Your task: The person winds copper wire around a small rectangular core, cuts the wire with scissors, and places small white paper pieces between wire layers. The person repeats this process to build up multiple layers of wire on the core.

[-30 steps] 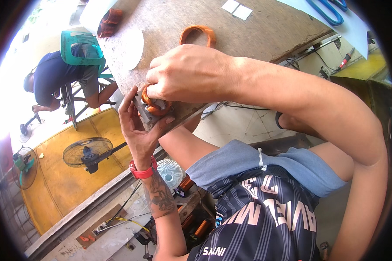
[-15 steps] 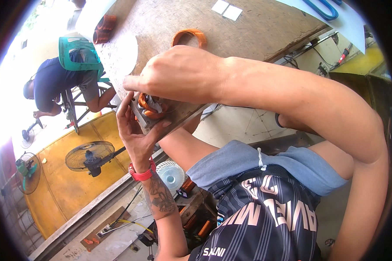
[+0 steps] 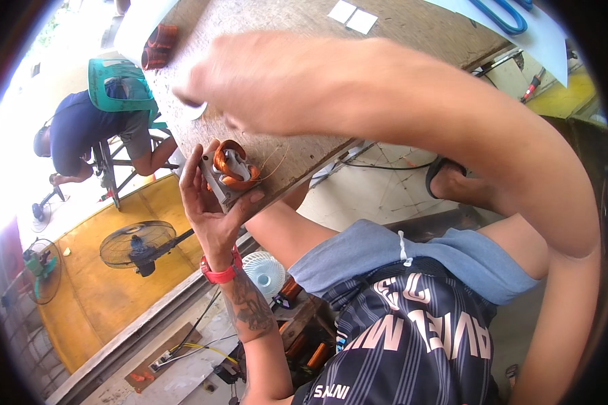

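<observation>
A motor stator [image 3: 217, 181] with a grey metal core sits at the table's near left corner. Bright copper windings [image 3: 232, 166] loop out of it around whitish lining, and thin loose wires trail off to its right. My left hand [image 3: 213, 212] is closed around the core from the near side, thumb on one side and fingers on the other. Beyond the stator, my right hand [image 3: 213, 81] hovers over the table, smeared by motion, so its fingers and anything in them do not show clearly. A bit of white [image 3: 197, 111] shows just below it.
The wooden table [image 3: 263, 13] carries dark copper coils [image 3: 159, 47] at its far left and two white squares [image 3: 352, 17]. Blue handles [image 3: 500, 17] lie at the far right. A standing fan [image 3: 138, 244] is left, near a bent-over person [image 3: 91, 118]. A light-blue fan-like object [image 3: 263, 273] stands below.
My right hand has lifted off the stator and swung up and away, uncovering the windings and loose wires. My forearm now hides the copper ring on the table. The left hand stays put.
</observation>
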Tool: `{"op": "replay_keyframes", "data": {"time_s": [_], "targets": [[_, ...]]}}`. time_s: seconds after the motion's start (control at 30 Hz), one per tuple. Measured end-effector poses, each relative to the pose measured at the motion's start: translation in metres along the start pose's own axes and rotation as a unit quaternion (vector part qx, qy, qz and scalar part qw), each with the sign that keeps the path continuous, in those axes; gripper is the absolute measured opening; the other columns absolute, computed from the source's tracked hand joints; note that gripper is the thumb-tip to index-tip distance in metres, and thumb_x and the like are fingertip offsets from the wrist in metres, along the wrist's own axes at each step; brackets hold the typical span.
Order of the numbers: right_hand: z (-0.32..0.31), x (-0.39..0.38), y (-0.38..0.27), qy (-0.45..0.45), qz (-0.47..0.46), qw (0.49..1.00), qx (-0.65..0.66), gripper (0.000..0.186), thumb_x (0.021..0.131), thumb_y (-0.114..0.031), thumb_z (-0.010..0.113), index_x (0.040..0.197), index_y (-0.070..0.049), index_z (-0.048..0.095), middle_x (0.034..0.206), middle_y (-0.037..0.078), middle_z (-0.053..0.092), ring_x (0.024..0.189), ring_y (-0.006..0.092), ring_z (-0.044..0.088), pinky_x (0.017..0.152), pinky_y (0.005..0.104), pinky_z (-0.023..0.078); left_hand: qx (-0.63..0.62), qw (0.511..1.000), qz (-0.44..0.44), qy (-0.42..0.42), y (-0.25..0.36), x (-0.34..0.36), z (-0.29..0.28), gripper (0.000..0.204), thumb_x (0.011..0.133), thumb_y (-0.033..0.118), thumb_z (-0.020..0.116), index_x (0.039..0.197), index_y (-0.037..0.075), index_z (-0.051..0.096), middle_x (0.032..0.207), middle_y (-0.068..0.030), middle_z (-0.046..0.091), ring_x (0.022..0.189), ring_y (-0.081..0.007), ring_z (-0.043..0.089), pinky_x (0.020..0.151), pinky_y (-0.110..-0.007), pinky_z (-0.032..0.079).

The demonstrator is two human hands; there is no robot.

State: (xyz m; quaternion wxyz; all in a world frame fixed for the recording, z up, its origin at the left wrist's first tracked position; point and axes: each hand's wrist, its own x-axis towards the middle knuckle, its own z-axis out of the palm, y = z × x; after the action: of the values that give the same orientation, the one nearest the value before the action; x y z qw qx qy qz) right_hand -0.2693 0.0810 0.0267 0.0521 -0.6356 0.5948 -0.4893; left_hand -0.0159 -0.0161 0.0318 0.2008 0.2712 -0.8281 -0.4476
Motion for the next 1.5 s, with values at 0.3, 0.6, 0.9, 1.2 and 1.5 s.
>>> {"op": "replay_keyframes", "data": {"time_s": [0.3, 0.6, 0.9, 1.2, 1.5], "targets": [[-0.090, -0.041, -0.014, -0.154, -0.030, 0.977, -0.146, 0.024, 0.096, -0.013, 0.067, 0.112, 0.004, 0.073, 0.124, 0.028, 0.070, 0.127, 0.0327, 0.065, 0.098, 0.0358, 0.055, 0.186, 0.961, 0.122, 0.162, 0.029, -0.032, -0.013, 0.073, 0.094, 0.034, 0.083, 0.149, 0.001, 0.049, 0.147, -0.0150, 0.059, 0.122, -0.0245, 0.063, 0.100, -0.039, 0.049], [-0.048, -0.010, 0.011, -0.156, -0.159, 0.941, -0.257, 0.023, 0.084, -0.009, 0.073, 0.106, -0.015, 0.078, 0.139, 0.008, 0.065, 0.131, 0.0298, 0.058, 0.109, 0.0411, 0.049, 0.227, 0.943, 0.201, 0.134, 0.082, -0.010, 0.037, 0.024, 0.091, 0.013, 0.083, 0.114, 0.006, 0.077, 0.108, -0.0077, 0.078, 0.106, -0.0264, 0.068, 0.096, -0.039, 0.049], [-0.069, -0.014, 0.002, -0.200, -0.091, 0.931, -0.289, 0.019, 0.092, -0.013, 0.065, 0.110, -0.010, 0.067, 0.115, 0.009, 0.071, 0.119, 0.0293, 0.063, 0.101, 0.0437, 0.050, 0.210, 0.972, 0.088, 0.059, 0.096, 0.020, 0.044, 0.026, 0.107, 0.025, 0.062, 0.122, 0.008, 0.073, 0.109, -0.0133, 0.076, 0.107, -0.0302, 0.068, 0.101, -0.042, 0.045], [-0.061, -0.041, -0.022, -0.033, 0.007, 0.997, -0.062, 0.018, 0.101, -0.009, 0.066, 0.118, -0.003, 0.064, 0.107, 0.018, 0.074, 0.102, 0.0374, 0.072, 0.087, 0.0456, 0.057, 0.117, 0.990, -0.033, -0.065, 0.108, 0.043, 0.039, 0.036, 0.111, 0.031, 0.059, 0.137, 0.006, 0.066, 0.114, -0.0134, 0.077, 0.088, -0.0101, 0.068, 0.062, -0.027, 0.056], [-0.050, -0.047, -0.029, 0.001, 0.056, 0.997, 0.050, 0.018, 0.104, -0.010, 0.061, 0.120, -0.002, 0.063, 0.108, 0.019, 0.076, 0.104, 0.0363, 0.075, 0.089, 0.0444, 0.060, 0.007, 0.980, -0.026, -0.196, 0.091, 0.057, 0.017, 0.050, 0.113, 0.038, 0.054, 0.154, 0.008, 0.052, 0.121, -0.0104, 0.074, 0.102, -0.0109, 0.063, 0.087, -0.028, 0.053]]}}
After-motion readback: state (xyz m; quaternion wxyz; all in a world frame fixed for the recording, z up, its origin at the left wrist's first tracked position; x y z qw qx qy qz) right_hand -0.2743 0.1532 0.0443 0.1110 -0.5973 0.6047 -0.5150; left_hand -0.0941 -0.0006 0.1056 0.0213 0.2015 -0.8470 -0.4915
